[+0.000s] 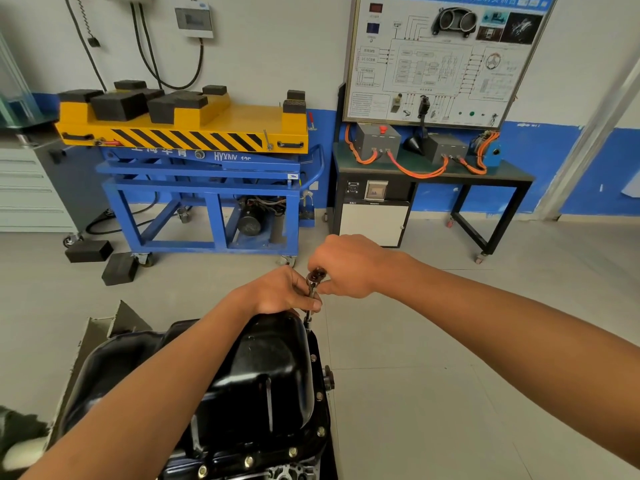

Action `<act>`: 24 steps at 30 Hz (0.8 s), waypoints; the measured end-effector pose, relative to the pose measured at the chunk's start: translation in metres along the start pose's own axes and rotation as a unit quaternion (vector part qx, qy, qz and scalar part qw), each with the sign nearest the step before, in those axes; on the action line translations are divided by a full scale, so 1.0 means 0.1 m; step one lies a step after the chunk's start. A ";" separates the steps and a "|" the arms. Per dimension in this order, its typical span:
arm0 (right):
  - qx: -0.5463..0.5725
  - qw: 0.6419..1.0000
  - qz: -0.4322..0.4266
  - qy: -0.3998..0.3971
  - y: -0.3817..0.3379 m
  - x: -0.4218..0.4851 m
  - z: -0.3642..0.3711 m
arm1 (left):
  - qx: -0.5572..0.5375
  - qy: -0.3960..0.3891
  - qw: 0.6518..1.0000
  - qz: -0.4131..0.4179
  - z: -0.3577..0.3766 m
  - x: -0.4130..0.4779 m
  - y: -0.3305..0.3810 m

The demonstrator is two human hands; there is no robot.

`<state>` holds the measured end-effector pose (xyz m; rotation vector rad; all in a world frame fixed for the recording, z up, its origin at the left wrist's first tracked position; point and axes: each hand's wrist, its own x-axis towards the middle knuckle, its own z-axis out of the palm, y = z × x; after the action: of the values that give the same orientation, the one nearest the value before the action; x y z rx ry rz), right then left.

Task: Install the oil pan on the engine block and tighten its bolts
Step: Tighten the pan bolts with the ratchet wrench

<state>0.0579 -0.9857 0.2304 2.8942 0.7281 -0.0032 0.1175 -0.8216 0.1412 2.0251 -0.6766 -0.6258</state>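
Looking forward and down, the head view records a pale grey tiled floor [450,358] and a white wall with a blue lower band [554,161]. Against the wall stand a blue-framed lift trolley with a yellow, hazard-striped deck [194,133] carrying black rubber blocks [117,105], a white wiring-diagram training board [440,57], and below it a black-framed worktop [512,176] bearing grey metal boxes [375,138] linked by orange cables [412,171]. Two loose black blocks [90,251] lie on the floor near the trolley.

Glossy black pressed-steel oil pan [263,368]: seated, sump upward, on the metal engine block [287,474], of which only a sliver shows at bottom centre. Silver hex bolts [248,461] stand along its near and right flange. A chrome socket driver with a dark handle [312,289] stands upright at the pan's far right flange corner.

Left hand [277,292]: grip closed, fingers pinching the driver's shaft just above the pan's far end. Right hand [349,268]: grip curled round the handle at the top.
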 end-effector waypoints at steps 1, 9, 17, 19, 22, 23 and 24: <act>-0.006 1.000 0.007 0.005 -0.01 0.01 0.00 | -0.002 0.002 1.000 0.000 0.00 0.00 -0.01; 0.061 0.995 0.077 0.009 -0.16 0.04 0.04 | 0.004 -0.004 1.000 0.005 0.00 0.00 0.00; 0.100 0.988 0.109 0.041 -0.29 0.09 0.08 | 0.038 0.012 0.999 0.007 -0.02 0.02 0.01; 0.103 0.988 0.108 0.039 -0.28 0.10 0.08 | 0.033 0.015 0.999 0.009 -0.02 0.02 0.01; 0.112 0.988 0.104 0.029 -0.25 0.09 0.03 | 0.024 0.017 1.000 0.007 -0.02 0.00 0.01; 0.110 0.988 0.102 0.024 -0.24 0.09 0.02 | 0.021 0.018 1.000 0.005 -0.01 0.01 0.00; 0.104 0.989 0.099 0.018 -0.23 0.08 0.00 | 0.018 0.017 1.000 0.002 -0.01 0.00 -0.01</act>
<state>0.0544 -0.9624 0.2266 3.1621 0.4664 -0.0022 0.1187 -0.8210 0.1412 2.0623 -0.6751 -0.5804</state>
